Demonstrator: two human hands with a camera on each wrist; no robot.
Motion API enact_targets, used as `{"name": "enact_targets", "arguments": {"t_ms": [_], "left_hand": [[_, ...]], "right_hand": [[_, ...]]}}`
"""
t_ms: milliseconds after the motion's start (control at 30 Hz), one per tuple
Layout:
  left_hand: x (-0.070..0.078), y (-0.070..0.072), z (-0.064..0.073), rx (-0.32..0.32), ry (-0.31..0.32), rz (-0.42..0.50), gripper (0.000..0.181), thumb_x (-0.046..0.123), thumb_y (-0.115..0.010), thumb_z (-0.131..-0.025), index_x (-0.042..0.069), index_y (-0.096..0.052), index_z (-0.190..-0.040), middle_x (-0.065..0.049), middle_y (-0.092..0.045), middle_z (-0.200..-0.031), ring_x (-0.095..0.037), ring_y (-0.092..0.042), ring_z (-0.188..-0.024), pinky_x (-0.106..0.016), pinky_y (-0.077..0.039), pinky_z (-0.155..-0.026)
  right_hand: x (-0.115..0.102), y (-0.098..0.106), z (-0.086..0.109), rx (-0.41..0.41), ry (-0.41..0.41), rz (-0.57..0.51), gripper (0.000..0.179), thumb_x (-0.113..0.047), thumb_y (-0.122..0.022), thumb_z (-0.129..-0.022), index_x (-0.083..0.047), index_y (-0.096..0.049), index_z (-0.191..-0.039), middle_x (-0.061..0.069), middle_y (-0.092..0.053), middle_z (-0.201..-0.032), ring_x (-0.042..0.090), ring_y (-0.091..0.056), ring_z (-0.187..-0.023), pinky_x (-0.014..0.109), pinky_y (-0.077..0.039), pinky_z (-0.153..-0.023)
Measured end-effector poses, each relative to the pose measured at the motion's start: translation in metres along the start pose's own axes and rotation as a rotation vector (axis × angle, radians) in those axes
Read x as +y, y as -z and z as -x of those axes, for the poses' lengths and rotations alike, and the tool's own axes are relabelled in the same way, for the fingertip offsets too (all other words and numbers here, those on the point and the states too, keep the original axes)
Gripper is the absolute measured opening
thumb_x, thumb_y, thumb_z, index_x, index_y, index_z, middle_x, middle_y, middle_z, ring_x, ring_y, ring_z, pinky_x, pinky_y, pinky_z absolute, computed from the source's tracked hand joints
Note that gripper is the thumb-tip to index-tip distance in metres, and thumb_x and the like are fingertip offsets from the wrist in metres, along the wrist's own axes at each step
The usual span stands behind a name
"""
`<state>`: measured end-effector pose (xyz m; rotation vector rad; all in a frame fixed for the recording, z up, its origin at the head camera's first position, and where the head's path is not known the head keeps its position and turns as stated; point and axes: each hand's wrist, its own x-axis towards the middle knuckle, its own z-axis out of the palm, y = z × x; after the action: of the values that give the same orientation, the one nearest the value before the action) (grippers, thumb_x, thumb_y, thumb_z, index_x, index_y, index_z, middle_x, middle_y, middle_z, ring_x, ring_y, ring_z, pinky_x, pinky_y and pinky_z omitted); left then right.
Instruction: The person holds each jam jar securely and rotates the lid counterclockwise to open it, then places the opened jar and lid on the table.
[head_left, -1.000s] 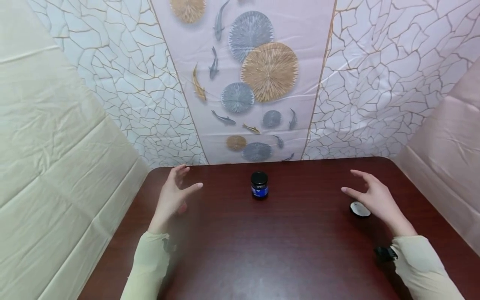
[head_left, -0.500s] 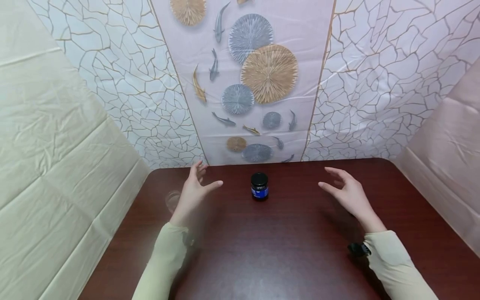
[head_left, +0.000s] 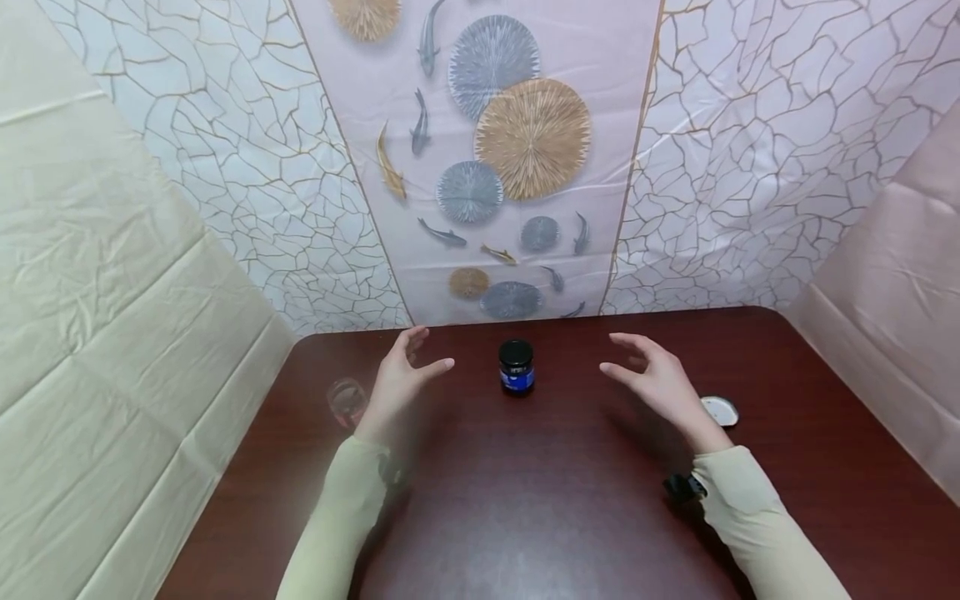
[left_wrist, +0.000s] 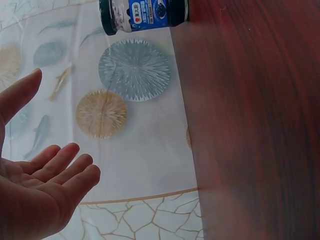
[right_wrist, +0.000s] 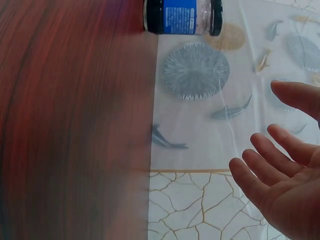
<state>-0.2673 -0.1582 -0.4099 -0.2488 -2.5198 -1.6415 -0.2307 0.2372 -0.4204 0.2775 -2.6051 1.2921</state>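
Note:
A small glass jar point(head_left: 517, 367) with a black lid, a blue label and dark contents stands upright toward the back of the table. To its left hovers my left hand point(head_left: 400, 379), fingers relaxed and thumb apart, holding nothing. My right hand point(head_left: 654, 377) mirrors it on the other side, also empty, with a gap to the jar. Both wrist views show the labelled jar point(left_wrist: 145, 12) at the top edge, beyond the spread thumb and fingers. In the right wrist view small print covers the blue label point(right_wrist: 180, 16).
Behind my left wrist is a clear glass container point(head_left: 343, 398), partly covered by the hand. A round lid point(head_left: 722, 410), pale inside up, lies beside my right wrist. The dark red-brown table point(head_left: 517, 500) ends at a patterned cloth backdrop point(head_left: 525, 250), with cloth side walls.
Both hands have moved inward toward the jar, the left one rightward and the right one leftward. The glass container and the lid now show more from behind them. The jar has stayed put.

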Motion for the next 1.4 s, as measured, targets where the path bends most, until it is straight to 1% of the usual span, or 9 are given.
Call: {"name": "enact_targets", "arguments": {"t_ms": [100, 233, 333, 500, 633, 867, 967, 1133, 1400], "left_hand": [[-0.004, -0.001, -0.001, 0.016, -0.002, 0.008, 0.074, 0.027, -0.085, -0.083, 0.011, -0.047, -0.145, -0.005, -0.053, -0.147, -0.029, -0.044, -0.139, -0.049, -0.034, -0.113], [-0.009, -0.006, -0.003, -0.016, 0.024, 0.003, 0.074, 0.029, -0.084, -0.083, 0.012, -0.048, -0.145, -0.008, -0.053, -0.146, -0.03, -0.045, -0.139, -0.049, -0.035, -0.112], [-0.009, -0.01, -0.004, -0.024, 0.034, 0.017, 0.071, 0.029, -0.084, -0.083, 0.012, -0.05, -0.142, -0.009, -0.055, -0.144, -0.031, -0.046, -0.137, -0.048, -0.037, -0.111], [-0.009, -0.014, -0.006, -0.009, 0.026, 0.049, 0.066, 0.025, -0.084, -0.083, 0.01, -0.053, -0.14, -0.011, -0.058, -0.142, -0.033, -0.049, -0.135, -0.051, -0.038, -0.11], [-0.011, -0.019, -0.009, -0.018, 0.023, 0.052, 0.066, 0.024, -0.084, -0.083, 0.008, -0.053, -0.139, -0.013, -0.058, -0.14, -0.035, -0.049, -0.135, -0.052, -0.039, -0.109], [-0.013, -0.031, -0.015, -0.004, -0.011, 0.063, 0.061, 0.023, -0.084, -0.083, 0.005, -0.057, -0.135, -0.016, -0.061, -0.136, -0.037, -0.052, -0.132, -0.051, -0.041, -0.107], [-0.015, -0.037, -0.016, -0.024, -0.005, 0.048, 0.061, 0.024, -0.084, -0.083, 0.005, -0.058, -0.134, -0.016, -0.062, -0.134, -0.038, -0.053, -0.13, -0.051, -0.042, -0.106], [-0.018, -0.047, -0.018, -0.074, 0.029, 0.031, 0.063, 0.026, -0.084, -0.083, 0.006, -0.057, -0.135, -0.015, -0.061, -0.136, -0.038, -0.053, -0.13, -0.051, -0.044, -0.104], [-0.02, -0.055, -0.018, -0.089, 0.056, 0.03, 0.063, 0.026, -0.085, -0.081, 0.008, -0.058, -0.135, -0.014, -0.061, -0.135, -0.038, -0.053, -0.13, -0.049, -0.045, -0.104]], "right_hand": [[-0.002, -0.005, -0.002, -0.005, 0.005, -0.021, 0.059, -0.032, -0.075, -0.092, -0.006, -0.055, -0.141, 0.019, -0.056, -0.14, 0.043, -0.058, -0.121, 0.054, -0.045, -0.101], [-0.002, -0.011, -0.002, -0.01, 0.003, -0.035, 0.059, -0.032, -0.075, -0.092, -0.006, -0.055, -0.141, 0.019, -0.057, -0.14, 0.042, -0.059, -0.121, 0.053, -0.045, -0.102], [-0.001, -0.013, -0.001, -0.028, -0.006, -0.04, 0.059, -0.033, -0.075, -0.092, -0.006, -0.055, -0.141, 0.018, -0.057, -0.14, 0.041, -0.059, -0.121, 0.051, -0.045, -0.102], [0.0, -0.014, -0.002, -0.053, -0.022, -0.035, 0.06, -0.034, -0.075, -0.092, -0.007, -0.054, -0.142, 0.017, -0.057, -0.141, 0.04, -0.059, -0.122, 0.051, -0.045, -0.102], [0.0, -0.014, -0.003, -0.066, -0.018, -0.041, 0.061, -0.033, -0.075, -0.093, -0.006, -0.053, -0.143, 0.018, -0.057, -0.141, 0.04, -0.058, -0.123, 0.051, -0.045, -0.103], [-0.002, -0.014, -0.002, -0.076, -0.022, -0.06, 0.06, -0.031, -0.075, -0.093, -0.007, -0.053, -0.143, 0.017, -0.057, -0.141, 0.038, -0.058, -0.124, 0.05, -0.045, -0.103], [-0.001, -0.014, -0.001, -0.083, -0.024, -0.068, 0.06, -0.032, -0.075, -0.093, -0.007, -0.053, -0.143, 0.017, -0.056, -0.141, 0.037, -0.057, -0.125, 0.05, -0.045, -0.104], [0.001, -0.015, 0.0, -0.095, -0.026, -0.074, 0.061, -0.032, -0.074, -0.094, -0.005, -0.052, -0.144, 0.019, -0.055, -0.142, 0.04, -0.056, -0.125, 0.052, -0.044, -0.104], [0.003, -0.018, -0.001, -0.114, -0.048, -0.075, 0.062, -0.033, -0.075, -0.092, -0.008, -0.051, -0.145, 0.016, -0.055, -0.143, 0.039, -0.057, -0.125, 0.051, -0.045, -0.103]]}}
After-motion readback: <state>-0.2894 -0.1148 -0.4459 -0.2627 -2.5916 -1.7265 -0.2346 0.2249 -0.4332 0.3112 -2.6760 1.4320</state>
